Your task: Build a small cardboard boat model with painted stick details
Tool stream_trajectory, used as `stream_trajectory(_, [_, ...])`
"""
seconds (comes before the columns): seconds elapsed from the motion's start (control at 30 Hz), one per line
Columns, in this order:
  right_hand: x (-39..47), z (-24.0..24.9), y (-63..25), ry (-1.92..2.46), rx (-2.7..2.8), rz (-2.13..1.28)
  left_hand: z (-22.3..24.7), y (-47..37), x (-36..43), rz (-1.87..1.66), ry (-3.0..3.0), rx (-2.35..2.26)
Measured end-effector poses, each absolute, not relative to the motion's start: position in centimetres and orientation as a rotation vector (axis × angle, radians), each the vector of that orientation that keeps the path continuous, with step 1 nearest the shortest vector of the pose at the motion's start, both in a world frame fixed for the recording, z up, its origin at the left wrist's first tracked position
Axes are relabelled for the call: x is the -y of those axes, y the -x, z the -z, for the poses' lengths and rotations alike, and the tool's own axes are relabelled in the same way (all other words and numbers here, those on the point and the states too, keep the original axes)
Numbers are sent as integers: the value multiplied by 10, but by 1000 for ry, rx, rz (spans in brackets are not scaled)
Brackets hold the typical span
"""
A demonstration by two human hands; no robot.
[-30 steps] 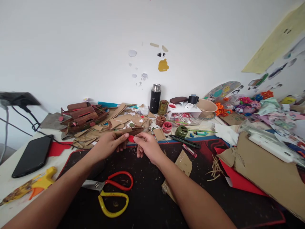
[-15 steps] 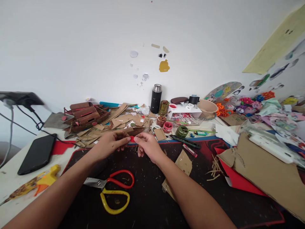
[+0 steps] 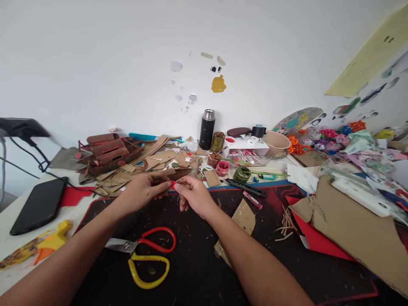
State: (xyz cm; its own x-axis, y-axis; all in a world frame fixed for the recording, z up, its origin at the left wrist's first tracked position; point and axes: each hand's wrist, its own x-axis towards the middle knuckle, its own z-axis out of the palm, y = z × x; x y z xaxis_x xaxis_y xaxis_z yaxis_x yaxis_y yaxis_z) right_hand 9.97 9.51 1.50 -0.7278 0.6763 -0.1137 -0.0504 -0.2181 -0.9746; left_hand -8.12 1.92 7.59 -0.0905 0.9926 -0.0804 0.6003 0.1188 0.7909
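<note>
Between my two hands, above the far part of the dark mat (image 3: 191, 272), is a small red piece (image 3: 173, 185), perhaps paper; its full shape is covered by fingertips. My left hand (image 3: 145, 190) pinches its left side with thumb and finger. From the right, my right hand (image 3: 195, 195) pinches it too, the other fingers curled beneath. Nearer to me on the mat lie scissors (image 3: 134, 248) with one red and one yellow handle, blades partly hidden by my left forearm. A cardboard scrap (image 3: 244, 216) sits partly under my right forearm.
Cardboard scraps (image 3: 159, 159) and a brown model boat (image 3: 110, 155) lie at the back left. Paint jars (image 3: 242, 174) and a black flask (image 3: 208, 129) stand behind the mat. A phone (image 3: 40, 206) and yellow glue gun (image 3: 47, 242) are left; large cardboard (image 3: 357, 221) lies right.
The view has shifted slightly, so most things sit a little further left. Both hands keep their pinch on the red piece, with the fingertips almost unchanged.
</note>
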Motion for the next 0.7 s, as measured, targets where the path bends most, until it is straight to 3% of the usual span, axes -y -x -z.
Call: stream_trajectory(0.7, [-96,-10,-101,814,1690,-1992,-79,93,-22,-626,-1663,-1773])
